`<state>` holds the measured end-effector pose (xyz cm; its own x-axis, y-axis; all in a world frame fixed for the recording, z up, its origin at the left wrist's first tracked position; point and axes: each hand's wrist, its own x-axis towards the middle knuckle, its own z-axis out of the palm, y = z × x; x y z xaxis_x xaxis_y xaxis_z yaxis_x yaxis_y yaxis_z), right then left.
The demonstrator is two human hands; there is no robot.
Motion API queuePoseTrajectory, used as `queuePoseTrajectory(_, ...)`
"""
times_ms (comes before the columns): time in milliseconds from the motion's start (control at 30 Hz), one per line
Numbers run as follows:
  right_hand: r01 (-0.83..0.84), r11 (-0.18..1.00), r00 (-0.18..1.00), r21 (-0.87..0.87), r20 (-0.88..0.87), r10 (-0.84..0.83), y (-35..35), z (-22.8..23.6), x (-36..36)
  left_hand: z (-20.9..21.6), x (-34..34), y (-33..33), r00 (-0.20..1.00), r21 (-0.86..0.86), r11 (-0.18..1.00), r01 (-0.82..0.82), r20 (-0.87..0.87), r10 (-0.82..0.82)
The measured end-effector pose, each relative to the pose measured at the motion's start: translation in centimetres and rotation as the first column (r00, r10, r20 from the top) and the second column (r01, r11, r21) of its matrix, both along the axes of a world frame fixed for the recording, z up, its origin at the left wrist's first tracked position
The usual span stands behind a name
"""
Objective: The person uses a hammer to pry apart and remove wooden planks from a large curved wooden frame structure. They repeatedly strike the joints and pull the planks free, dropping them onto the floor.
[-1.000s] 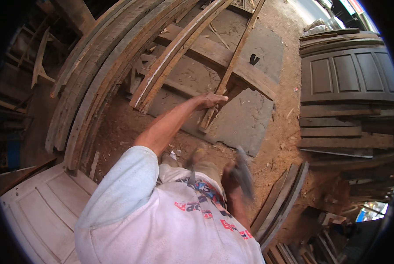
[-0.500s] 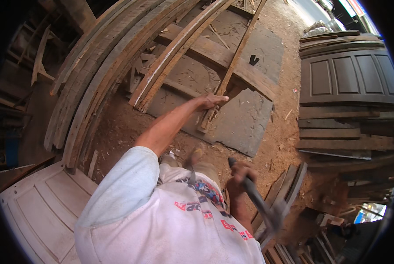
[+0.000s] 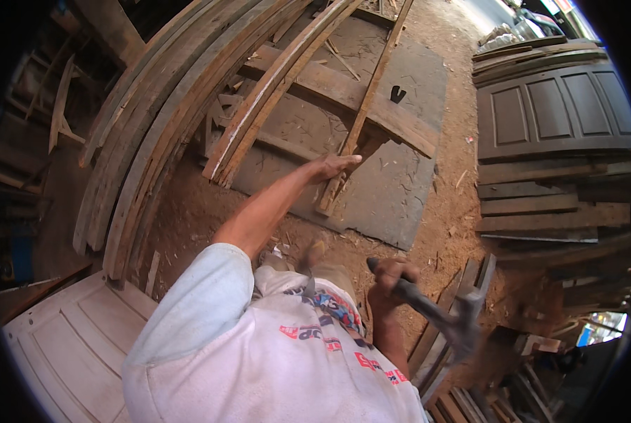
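Note:
A long narrow wooden strip point(image 3: 379, 84) slants over a wide crosswise plank, its near end toward me. My left hand point(image 3: 338, 166) lies across the strip close to that end, closed over it, with some fingers hidden beneath. Out to my right side, my right hand point(image 3: 394, 276) is wrapped around the dark handle of a hammer point(image 3: 424, 307). The hammer head points down and right and is smeared by motion. Left of the strip lies a thicker beam point(image 3: 252, 116) with a pale line along it.
Long boards point(image 3: 157, 120) are stacked at left, above a pale panelled door point(image 3: 76, 338). A brown panelled door point(image 3: 555, 113) lies on stacked planks at right. A small black V-shaped piece point(image 3: 398, 94) rests on the crosswise plank point(image 3: 315, 81). A grey sheet point(image 3: 393, 204) covers part of the ground.
The hammer head has swung right and a little upward, with my right hand shifting slightly. My left hand stays on the strip. The whole view has moved slightly.

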<state>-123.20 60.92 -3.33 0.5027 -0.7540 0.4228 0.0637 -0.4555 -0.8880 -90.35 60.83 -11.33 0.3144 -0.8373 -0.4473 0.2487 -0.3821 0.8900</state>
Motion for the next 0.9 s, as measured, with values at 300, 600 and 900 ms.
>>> queuePoseTrajectory(300, 0.095, 0.931, 0.67, 0.352, -0.715, 0.202, 2.3, -1.4, -2.1, 0.5, -1.8, 0.1, 0.99, -0.047, 0.996, -0.072, -0.122, 0.066)
queuePoseTrajectory(600, 0.333, 0.86, 0.506, 0.387, -0.843, 0.183, 2.0, -3.9, -9.6, 0.9, 2.1, 4.6, 0.954, 0.018, 0.961, -0.277, -0.114, 0.277)
queuePoseTrajectory(900, 0.486, 0.781, 0.51, 0.392, -0.853, 0.111, 1.9, -4.5, -11.3, 6.5, 2.9, 6.6, 0.691, 0.366, 0.814, -0.452, 0.721, 0.06)
